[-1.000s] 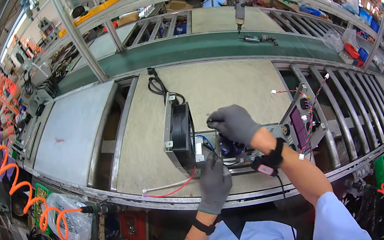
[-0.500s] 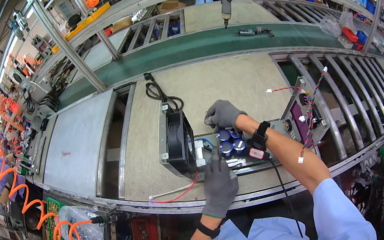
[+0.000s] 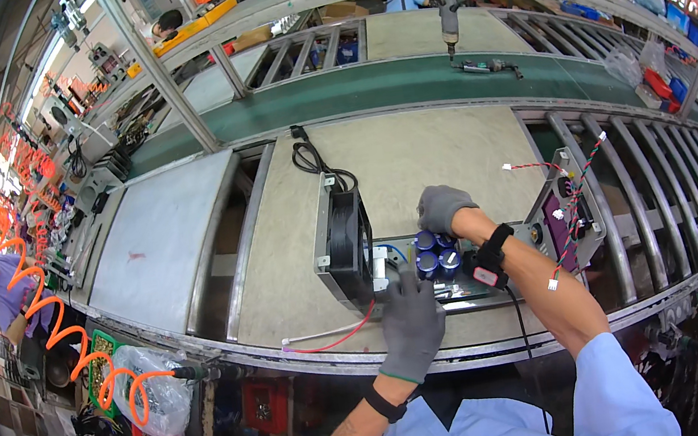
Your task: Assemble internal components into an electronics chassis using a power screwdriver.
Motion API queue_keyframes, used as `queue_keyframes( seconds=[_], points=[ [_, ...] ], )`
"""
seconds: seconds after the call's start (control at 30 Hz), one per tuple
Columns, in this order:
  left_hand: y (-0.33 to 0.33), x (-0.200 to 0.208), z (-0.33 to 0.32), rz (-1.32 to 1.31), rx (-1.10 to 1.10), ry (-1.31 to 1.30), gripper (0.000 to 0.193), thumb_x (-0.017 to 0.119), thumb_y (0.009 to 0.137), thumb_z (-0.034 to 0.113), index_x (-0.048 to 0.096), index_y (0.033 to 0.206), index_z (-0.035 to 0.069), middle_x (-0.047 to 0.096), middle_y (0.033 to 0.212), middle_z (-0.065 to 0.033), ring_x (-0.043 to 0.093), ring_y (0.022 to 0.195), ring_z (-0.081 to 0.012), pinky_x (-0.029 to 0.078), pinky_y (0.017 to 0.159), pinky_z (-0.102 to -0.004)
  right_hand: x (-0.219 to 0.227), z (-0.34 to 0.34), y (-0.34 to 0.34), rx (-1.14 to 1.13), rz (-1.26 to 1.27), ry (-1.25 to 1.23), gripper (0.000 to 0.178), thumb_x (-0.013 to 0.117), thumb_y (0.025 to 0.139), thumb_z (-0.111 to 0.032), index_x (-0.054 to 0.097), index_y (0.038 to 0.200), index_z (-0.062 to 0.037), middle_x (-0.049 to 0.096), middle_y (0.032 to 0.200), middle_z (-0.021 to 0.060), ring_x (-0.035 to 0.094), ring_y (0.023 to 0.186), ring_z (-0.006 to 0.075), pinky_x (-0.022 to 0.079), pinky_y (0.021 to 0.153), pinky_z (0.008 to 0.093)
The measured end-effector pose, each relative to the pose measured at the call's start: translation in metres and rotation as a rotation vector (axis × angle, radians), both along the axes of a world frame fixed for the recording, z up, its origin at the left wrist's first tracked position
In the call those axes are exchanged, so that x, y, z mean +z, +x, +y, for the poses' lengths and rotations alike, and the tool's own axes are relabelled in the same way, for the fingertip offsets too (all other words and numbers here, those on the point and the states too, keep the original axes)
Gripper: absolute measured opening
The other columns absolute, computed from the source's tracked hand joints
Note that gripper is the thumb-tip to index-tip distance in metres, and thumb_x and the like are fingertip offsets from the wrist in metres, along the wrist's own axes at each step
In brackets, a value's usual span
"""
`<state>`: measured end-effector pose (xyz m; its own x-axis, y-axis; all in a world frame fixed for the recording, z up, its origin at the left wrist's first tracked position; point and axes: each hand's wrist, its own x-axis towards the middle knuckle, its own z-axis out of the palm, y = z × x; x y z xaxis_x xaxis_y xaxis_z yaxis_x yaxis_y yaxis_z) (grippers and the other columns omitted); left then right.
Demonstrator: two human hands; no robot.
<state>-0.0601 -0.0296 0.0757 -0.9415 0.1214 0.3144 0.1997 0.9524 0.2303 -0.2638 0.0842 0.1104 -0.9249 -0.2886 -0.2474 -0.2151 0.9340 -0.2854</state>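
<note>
My left hand (image 3: 412, 328), in a grey glove, reaches into a low metal chassis (image 3: 392, 294) from the near side. Its fingers bend together by a small metal bracket (image 3: 379, 268); what they grip, if anything, is hidden. Just beyond a cluster of blue capacitors (image 3: 436, 254), my gloved right hand (image 3: 447, 207) is closed, its fingertips out of sight. A thin yellow-green strand (image 3: 410, 254) shows between the two hands. A black fan (image 3: 349, 240) stands upright at the chassis's left end. Red and white wires (image 3: 332, 345) trail from the near side.
A black power cord (image 3: 318, 164) lies behind the fan. At right, twisted wires (image 3: 579, 184) with white plugs rise beside a purple panel (image 3: 557, 234). Metal rollers (image 3: 661, 189) run farther right. A power screwdriver (image 3: 450, 22) hangs over the green belt (image 3: 331, 94).
The whole view has shifted, so the bench sits farther right in it. My right hand has turned into a tighter fist. The left hand stays at the chassis.
</note>
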Motion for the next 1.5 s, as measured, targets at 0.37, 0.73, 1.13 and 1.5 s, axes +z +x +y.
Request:
queue_keyframes(
  seconds=[0.37,0.73,1.13,1.5],
  points=[
    [-0.012,0.016,0.004,-0.237,0.041,-0.192,0.039,0.076,0.083,0.028,0.066,0.115,0.009,0.051,0.149,-0.0238,0.062,0.120,-0.0331,0.061,0.078,-0.0454,-0.009,0.013,0.010,-0.053,0.042,-0.161,0.026,0.075,0.082,-0.029,0.082,0.099,-0.0114,0.078,0.101,0.0170,0.076,0.094,0.0339,0.059,0.085,0.0425],
    [-0.002,-0.015,-0.007,-0.064,0.018,-0.158,0.055,0.071,0.089,0.040,0.057,0.127,0.003,0.065,0.128,-0.0189,0.066,0.109,-0.0302,0.056,0.080,-0.0457,-0.029,0.022,-0.018,0.118,0.031,-0.064,0.039,0.080,0.081,-0.034,0.081,0.106,-0.0034,0.079,0.105,0.0195,0.076,0.099,0.0336,0.059,0.088,0.0401],
    [0.087,-0.014,-0.107,0.140,0.205,0.170,0.031,0.067,0.090,0.014,0.069,0.120,0.004,0.068,0.115,-0.0196,0.062,0.106,-0.0395,0.052,0.092,-0.0491,0.018,0.062,0.125,-0.020,0.464,-0.886,0.034,0.075,0.091,-0.015,0.070,0.122,-0.0023,0.073,0.099,0.0156,0.074,0.092,0.0243,0.058,0.079,0.0354],
    [0.100,0.002,-0.098,-0.530,0.061,0.585,0.025,0.071,0.095,0.025,0.075,0.106,0.003,0.072,0.086,-0.0131,0.070,0.077,-0.0264,0.053,0.071,-0.0390,-0.039,0.007,0.217,0.257,-0.344,-0.779,0.039,0.071,0.094,-0.038,0.077,0.107,-0.0018,0.076,0.093,0.0183,0.073,0.085,0.0299,0.056,0.079,0.0380]
  ],
)
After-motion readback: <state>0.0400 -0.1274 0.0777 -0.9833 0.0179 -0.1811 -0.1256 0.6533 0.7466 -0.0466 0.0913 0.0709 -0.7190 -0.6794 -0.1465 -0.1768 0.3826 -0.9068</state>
